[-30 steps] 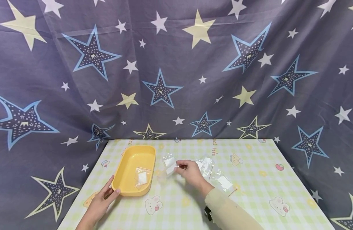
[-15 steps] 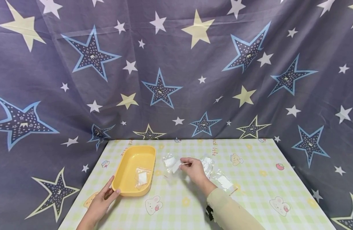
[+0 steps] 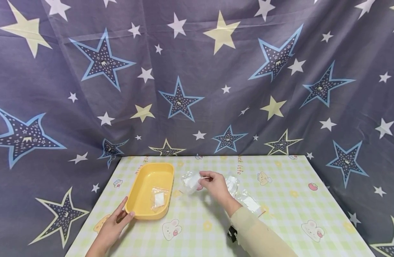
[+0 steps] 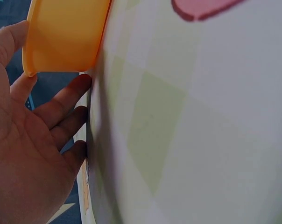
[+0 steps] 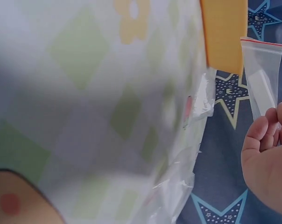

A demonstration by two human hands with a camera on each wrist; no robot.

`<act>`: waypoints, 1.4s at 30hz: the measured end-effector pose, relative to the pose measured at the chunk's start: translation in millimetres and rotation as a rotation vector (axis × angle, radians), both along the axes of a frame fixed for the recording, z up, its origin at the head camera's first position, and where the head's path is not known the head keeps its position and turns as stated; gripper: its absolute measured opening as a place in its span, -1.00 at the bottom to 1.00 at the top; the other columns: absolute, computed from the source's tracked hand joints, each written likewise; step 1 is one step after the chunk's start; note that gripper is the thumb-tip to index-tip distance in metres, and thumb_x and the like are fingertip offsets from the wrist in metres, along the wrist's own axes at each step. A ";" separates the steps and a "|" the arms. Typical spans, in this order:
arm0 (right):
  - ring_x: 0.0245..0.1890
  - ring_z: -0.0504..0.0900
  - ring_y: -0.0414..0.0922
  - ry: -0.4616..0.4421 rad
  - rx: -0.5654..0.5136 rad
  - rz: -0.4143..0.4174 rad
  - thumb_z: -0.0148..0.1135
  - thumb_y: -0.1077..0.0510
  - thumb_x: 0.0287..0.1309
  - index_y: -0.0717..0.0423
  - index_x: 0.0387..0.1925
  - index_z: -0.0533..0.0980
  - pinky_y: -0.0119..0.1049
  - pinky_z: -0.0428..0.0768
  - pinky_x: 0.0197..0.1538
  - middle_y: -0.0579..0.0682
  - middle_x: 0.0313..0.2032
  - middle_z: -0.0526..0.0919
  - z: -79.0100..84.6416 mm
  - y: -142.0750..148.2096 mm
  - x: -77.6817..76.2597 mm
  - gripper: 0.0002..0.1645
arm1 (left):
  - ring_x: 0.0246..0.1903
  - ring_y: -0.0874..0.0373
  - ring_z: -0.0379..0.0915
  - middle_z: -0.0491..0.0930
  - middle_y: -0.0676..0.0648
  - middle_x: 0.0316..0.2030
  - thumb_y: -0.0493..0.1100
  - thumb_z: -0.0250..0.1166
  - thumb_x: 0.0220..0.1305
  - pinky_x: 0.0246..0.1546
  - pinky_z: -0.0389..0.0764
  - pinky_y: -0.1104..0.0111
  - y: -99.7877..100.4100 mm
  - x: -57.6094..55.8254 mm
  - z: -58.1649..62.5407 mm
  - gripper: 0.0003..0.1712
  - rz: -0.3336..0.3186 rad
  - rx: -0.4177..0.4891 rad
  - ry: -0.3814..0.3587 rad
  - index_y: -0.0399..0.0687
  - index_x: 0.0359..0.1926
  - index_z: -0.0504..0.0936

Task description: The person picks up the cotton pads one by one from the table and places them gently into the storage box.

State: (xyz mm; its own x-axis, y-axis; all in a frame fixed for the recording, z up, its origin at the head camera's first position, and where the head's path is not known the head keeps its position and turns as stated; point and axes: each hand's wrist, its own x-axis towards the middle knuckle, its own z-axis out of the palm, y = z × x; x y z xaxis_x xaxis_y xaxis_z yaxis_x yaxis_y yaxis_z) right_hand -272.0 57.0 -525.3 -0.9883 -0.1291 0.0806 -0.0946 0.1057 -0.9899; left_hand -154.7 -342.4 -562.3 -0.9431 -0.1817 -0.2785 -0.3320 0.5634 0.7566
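At the near-left corner of a yellow tray [image 3: 145, 191], my left hand [image 3: 112, 226] holds the rim between thumb and fingers. In the left wrist view its fingers are spread about the tray's corner [image 4: 66, 42], with several fingertips low by the table edge. One small clear zip bag [image 3: 158, 200] with a white piece inside lies in the tray. My right hand [image 3: 217, 187] pinches another zip bag [image 5: 262, 79] by one end over the middle of the table. That bag has a red seal line and a white piece inside. Behind it, partly covered, lies a further bag [image 3: 185, 175].
More clear bags lie right of the right hand, one bag [image 3: 231, 184] partly behind it and another bag [image 3: 249, 203] beside the forearm. A checked cloth with cartoon prints covers the table [image 3: 280, 221]. A star-patterned curtain [image 3: 197, 71] hangs behind the far edge.
The right hand has shifted slightly right and away from me, with the pinched bag turning in its fingertips. The left hand and the tray have stayed put.
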 end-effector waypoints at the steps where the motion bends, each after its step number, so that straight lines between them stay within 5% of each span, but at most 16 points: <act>1: -0.43 0.85 -0.05 -0.002 -0.009 0.005 0.40 0.32 0.30 0.33 0.21 0.66 -0.37 0.79 -0.07 0.23 -0.20 0.83 1.9 -1.1 -0.1 -0.55 | 0.58 -0.37 0.21 0.25 -0.44 0.58 0.57 0.22 0.37 0.49 0.47 -0.12 0.0 0.1 -0.1 0.17 0.001 -0.002 0.001 0.37 0.75 -0.13; 7: -0.51 0.76 -0.29 -0.013 -0.049 0.018 0.41 0.32 0.32 0.32 0.21 0.67 -0.41 0.79 -0.24 0.28 -0.10 0.81 13.2 -11.0 0.3 -0.56 | 0.57 -0.35 0.23 0.27 -0.43 0.58 0.58 0.22 0.36 0.49 0.47 -0.12 0.1 1.4 0.3 0.17 0.003 -0.012 0.003 0.37 0.75 -0.12; 14: -0.33 0.70 -0.35 -0.003 -0.040 0.042 0.44 0.23 0.33 0.23 0.19 0.70 -0.42 0.71 -0.39 0.22 -0.01 0.81 25.0 -30.4 5.8 -0.59 | 0.58 -0.36 0.21 0.25 -0.43 0.59 0.56 0.22 0.38 0.50 0.45 -0.14 -0.6 2.1 2.3 0.16 0.008 -0.008 -0.006 0.38 0.75 -0.14; 25: -0.20 0.69 -0.30 0.053 -0.046 0.122 0.46 0.25 0.30 0.21 0.13 0.74 -0.53 0.69 -0.16 0.16 0.05 0.81 32.9 -73.3 13.3 -0.63 | 0.59 -0.36 0.19 0.24 -0.41 0.60 0.55 0.23 0.37 0.50 0.46 -0.11 -0.6 2.3 0.9 0.16 0.006 0.001 -0.002 0.40 0.75 -0.13; 42: -0.35 0.60 -0.44 0.081 0.041 0.193 0.48 0.36 0.23 0.19 0.01 0.79 -0.62 0.61 -0.27 0.05 -0.08 0.88 29.8 -132.6 22.6 -0.69 | 0.58 -0.35 0.23 0.29 -0.39 0.57 0.51 0.23 0.42 0.48 0.48 -0.13 -0.2 0.9 -1.4 0.11 -0.012 -0.015 0.026 0.42 0.75 -0.12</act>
State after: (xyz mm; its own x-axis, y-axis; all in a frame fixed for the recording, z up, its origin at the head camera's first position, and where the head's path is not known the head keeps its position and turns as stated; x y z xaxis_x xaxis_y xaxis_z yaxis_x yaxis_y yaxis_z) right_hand -249.4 -75.7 -495.5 -0.9355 -0.3202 0.1493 -0.1957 0.1177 -0.9736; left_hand -153.9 -342.5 -563.7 -0.9521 -0.1741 -0.2514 -0.3055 0.5787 0.7562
